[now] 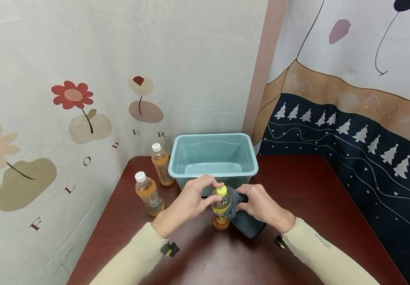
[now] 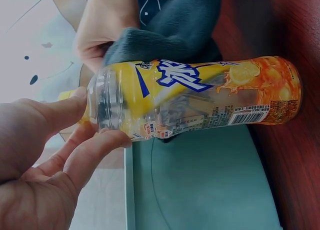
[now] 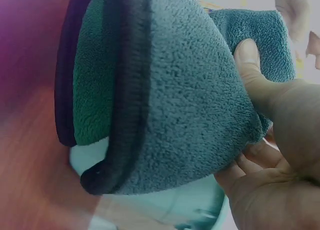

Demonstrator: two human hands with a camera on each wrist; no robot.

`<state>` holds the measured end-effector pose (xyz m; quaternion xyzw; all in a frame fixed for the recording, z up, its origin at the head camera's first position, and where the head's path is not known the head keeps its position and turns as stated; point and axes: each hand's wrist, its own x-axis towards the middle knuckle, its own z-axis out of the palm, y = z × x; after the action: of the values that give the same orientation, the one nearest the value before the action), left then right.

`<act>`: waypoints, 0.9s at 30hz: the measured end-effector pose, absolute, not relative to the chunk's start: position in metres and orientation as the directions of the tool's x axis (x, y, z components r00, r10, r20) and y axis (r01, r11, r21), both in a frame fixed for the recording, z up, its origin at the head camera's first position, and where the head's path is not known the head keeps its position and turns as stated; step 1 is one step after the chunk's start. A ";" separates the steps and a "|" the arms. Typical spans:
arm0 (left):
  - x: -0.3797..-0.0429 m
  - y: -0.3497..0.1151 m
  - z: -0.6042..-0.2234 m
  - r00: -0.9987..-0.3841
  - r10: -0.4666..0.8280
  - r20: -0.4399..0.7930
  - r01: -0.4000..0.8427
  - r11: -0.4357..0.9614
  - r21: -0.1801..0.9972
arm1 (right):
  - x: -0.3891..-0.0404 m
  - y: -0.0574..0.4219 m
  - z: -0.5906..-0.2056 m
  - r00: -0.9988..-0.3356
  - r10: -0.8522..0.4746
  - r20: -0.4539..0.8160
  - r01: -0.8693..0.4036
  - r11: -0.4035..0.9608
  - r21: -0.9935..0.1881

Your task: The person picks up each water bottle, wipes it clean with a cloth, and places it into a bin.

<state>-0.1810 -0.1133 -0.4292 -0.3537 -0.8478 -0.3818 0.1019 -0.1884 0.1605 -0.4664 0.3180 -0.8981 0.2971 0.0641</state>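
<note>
A clear plastic drink bottle (image 2: pixel 200 95) with a yellow cap and yellow label stands upright on the table, some amber color at its base. My left hand (image 1: pixel 194 194) pinches it by the cap and neck; in the left wrist view the thumb and fingers (image 2: pixel 102 147) close around the top. My right hand (image 1: pixel 263 204) grips a dark blue-grey cloth (image 3: pixel 190 100), bunched at the top and hanging down in a fold. The cloth lies against the bottle's right side at shoulder height.
A light blue plastic basin (image 1: pixel 213 174) stands right behind the bottle. To the left are two white-capped bottles with orange labels, a nearer bottle (image 1: pixel 150 196) and a farther bottle (image 1: pixel 162 166). All rest on a dark red table (image 1: pixel 297 174), with printed curtains behind.
</note>
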 end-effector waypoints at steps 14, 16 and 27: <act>-0.182 -0.113 -0.429 -0.729 0.530 0.433 0.677 0.464 0.572 | -0.199 0.154 -0.518 -0.752 -0.629 0.198 -0.636 0.615 -0.465; -0.182 -0.112 -0.429 -0.731 0.534 0.425 0.673 0.462 0.577 | -0.200 0.154 -0.525 -0.749 -0.640 0.172 -0.635 0.618 -0.464; -0.182 -0.113 -0.430 -0.728 0.536 0.429 0.677 0.461 0.574 | -0.201 0.153 -0.532 -0.765 -0.621 0.171 -0.609 0.610 -0.507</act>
<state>-0.1820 -0.1130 -0.4296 -0.3570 -0.8495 -0.3771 0.0938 -0.2014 0.1535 -0.5316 0.3426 -0.8972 0.2786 -0.0109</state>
